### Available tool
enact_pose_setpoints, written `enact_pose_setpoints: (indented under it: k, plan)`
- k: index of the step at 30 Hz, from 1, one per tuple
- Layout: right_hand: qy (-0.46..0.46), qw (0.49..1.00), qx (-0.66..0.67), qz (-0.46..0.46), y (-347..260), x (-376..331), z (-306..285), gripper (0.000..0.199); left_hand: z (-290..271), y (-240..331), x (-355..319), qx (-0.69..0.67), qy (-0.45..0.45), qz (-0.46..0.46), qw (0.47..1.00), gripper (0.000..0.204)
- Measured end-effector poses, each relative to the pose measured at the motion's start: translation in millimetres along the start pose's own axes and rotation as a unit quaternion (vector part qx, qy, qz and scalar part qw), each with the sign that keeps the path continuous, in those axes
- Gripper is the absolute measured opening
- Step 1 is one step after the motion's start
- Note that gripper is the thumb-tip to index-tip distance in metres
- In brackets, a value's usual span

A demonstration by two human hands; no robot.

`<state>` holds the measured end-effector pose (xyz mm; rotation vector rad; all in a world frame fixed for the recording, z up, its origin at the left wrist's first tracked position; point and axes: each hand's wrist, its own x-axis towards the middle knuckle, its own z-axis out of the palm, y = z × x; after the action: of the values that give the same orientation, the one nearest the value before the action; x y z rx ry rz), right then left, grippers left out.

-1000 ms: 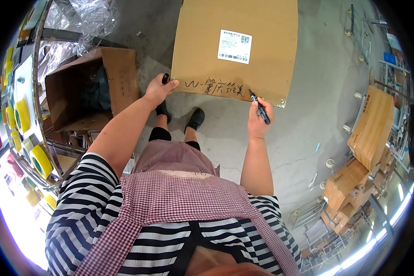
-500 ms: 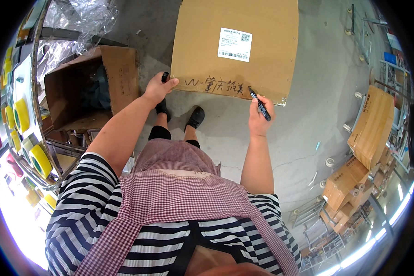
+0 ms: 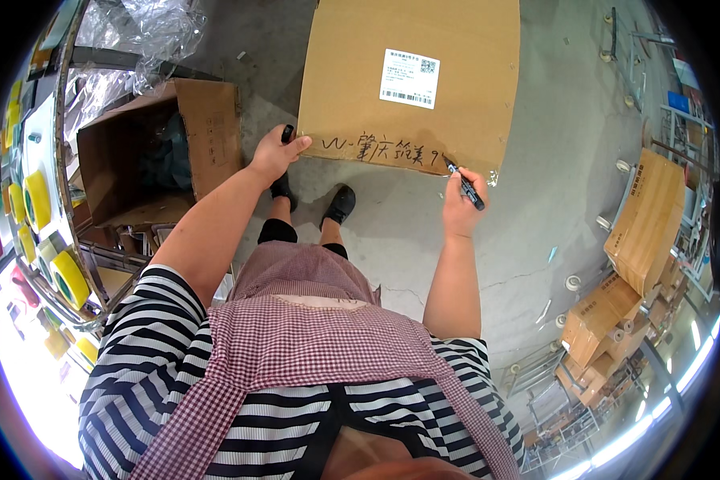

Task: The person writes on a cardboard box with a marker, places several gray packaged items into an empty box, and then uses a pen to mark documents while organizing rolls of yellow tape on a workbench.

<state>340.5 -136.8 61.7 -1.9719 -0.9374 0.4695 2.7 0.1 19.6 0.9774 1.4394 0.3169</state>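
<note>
Slanting far-left, the black marker (image 3: 468,189) gripped by the right hand (image 3: 462,210) meets the cardboard box (image 3: 412,120) near-right; left hand (image 3: 272,155), clasping a black cap (image 3: 287,134), touches near-left.

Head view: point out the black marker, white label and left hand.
Black marker (image 3: 470,192): head view, on its barrel.
White label (image 3: 409,78): head view, middle of its face.
Left hand (image 3: 273,155): head view, back of the hand.

both bare forearms (image 3: 216,212) stretched forward, left hand (image 3: 274,157) curled, thumb (image 3: 299,146) extended, right hand (image 3: 460,212) pinched shut
</note>
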Motion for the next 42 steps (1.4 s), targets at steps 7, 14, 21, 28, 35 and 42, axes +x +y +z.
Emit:
enact_pose_setpoints:
  k: [7,14,21,28,35,42]
  plan:
    - [0.015,0.999,-0.015,-0.048,13.6,-3.4,1.1,0.013,-0.1,-1.2,1.1,-0.003,0.003,-0.001,1.000,0.044]
    - [0.017,0.999,0.006,-0.035,2.5,-6.0,-2.1,0.012,-2.0,-3.6,3.0,0.015,0.005,0.000,1.000,0.046]
    - [-0.007,0.998,0.003,-0.060,14.2,-5.3,-6.7,0.011,-0.9,-1.8,2.3,0.009,0.005,0.005,1.000,0.046]
    - [0.073,0.991,0.094,0.054,32.5,7.7,-26.3,0.009,-0.9,-3.3,1.9,0.013,0.011,0.010,1.000,0.044]
    - [0.069,0.997,0.035,0.009,53.9,20.3,-46.9,0.010,1.1,-5.8,4.7,0.006,0.012,0.010,1.000,0.042]
    - [0.023,0.999,-0.023,-0.003,50.2,19.7,-56.9,0.009,-0.3,-5.7,4.0,0.014,0.011,0.009,1.000,0.042]
